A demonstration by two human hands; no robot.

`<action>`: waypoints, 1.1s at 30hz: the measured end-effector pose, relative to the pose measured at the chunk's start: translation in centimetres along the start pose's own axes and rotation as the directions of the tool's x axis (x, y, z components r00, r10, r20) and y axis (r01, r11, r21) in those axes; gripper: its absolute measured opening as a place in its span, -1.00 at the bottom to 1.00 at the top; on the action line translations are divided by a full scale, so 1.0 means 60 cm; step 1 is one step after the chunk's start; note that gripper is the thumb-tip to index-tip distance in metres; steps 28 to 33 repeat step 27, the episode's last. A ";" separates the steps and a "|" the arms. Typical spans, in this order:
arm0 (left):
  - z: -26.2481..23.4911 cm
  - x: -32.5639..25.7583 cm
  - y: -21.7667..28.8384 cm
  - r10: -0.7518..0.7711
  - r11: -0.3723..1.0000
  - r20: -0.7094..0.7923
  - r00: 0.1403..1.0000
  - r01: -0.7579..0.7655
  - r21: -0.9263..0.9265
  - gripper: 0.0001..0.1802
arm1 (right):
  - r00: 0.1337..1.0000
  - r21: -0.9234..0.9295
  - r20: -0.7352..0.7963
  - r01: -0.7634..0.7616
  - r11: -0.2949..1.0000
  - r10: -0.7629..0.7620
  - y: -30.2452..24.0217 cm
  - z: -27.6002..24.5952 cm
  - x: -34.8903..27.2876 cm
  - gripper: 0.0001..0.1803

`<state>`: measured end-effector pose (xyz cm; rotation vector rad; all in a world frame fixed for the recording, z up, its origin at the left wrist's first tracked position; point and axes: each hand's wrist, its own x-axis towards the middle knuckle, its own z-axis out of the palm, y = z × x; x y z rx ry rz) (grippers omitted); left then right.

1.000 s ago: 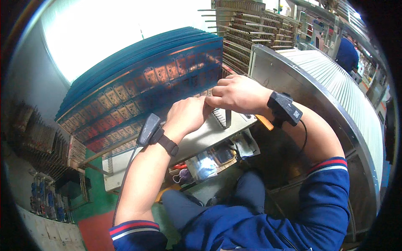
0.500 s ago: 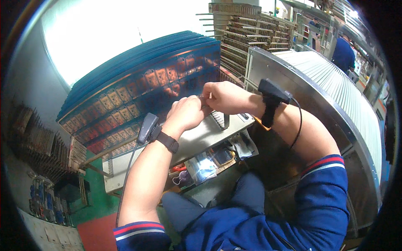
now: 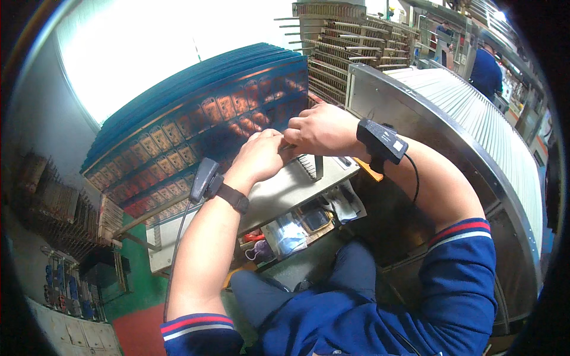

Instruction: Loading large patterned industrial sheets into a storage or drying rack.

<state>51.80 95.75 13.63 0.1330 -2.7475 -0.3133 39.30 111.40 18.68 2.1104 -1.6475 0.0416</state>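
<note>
A tall stack of dark blue circuit panels (image 3: 196, 118) with rows of copper-coloured patterns leans in front of me. My left hand (image 3: 261, 155) and my right hand (image 3: 317, 130) meet at the lower right edge of the front panel, fingers curled together on something small that is hidden between them. A small toothed metal piece (image 3: 310, 167) stands just below the hands on the grey work surface (image 3: 279, 193). Each wrist carries a strapped black device with a cable.
A ribbed metal machine housing (image 3: 469, 118) curves along my right. Racks of boards (image 3: 338, 35) stand behind the panels. A shelf under the surface holds bags and small tools (image 3: 297, 228). Another person in blue (image 3: 485, 71) stands far right. Racks (image 3: 65, 213) sit at left.
Both hands have risen slightly and drawn together against the panel edge; the right hand has moved left toward the left hand.
</note>
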 end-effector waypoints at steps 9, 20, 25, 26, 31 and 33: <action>-0.085 -0.051 -0.077 -0.018 0.977 0.102 0.995 0.040 -0.210 -0.53 | 0.903 -0.080 -0.043 -0.429 0.900 0.427 0.169 -0.108 -0.185 -0.65; -0.128 -0.142 -0.160 -0.321 0.824 0.116 0.940 0.338 -0.454 -0.43 | 0.142 -0.412 -0.195 -0.910 0.051 0.970 0.291 -0.213 -0.817 -0.52; -0.123 -0.144 -0.178 -0.429 0.795 0.174 0.886 0.462 -0.393 -0.40 | 0.267 -0.177 0.058 -0.946 0.273 0.962 0.294 -0.173 -0.656 -0.44; -0.122 -0.140 -0.176 -0.421 0.824 0.187 0.887 0.461 -0.329 -0.40 | 0.279 -0.147 0.091 -0.946 0.290 0.956 0.290 -0.171 -0.636 -0.44; -0.121 -0.135 -0.171 -0.419 0.827 0.189 0.888 0.459 -0.325 -0.40 | 0.296 -0.114 0.122 -0.944 0.310 0.947 0.285 -0.170 -0.619 -0.44; -0.121 -0.135 -0.171 -0.419 0.827 0.189 0.888 0.459 -0.325 -0.40 | 0.296 -0.114 0.122 -0.944 0.310 0.947 0.285 -0.170 -0.619 -0.44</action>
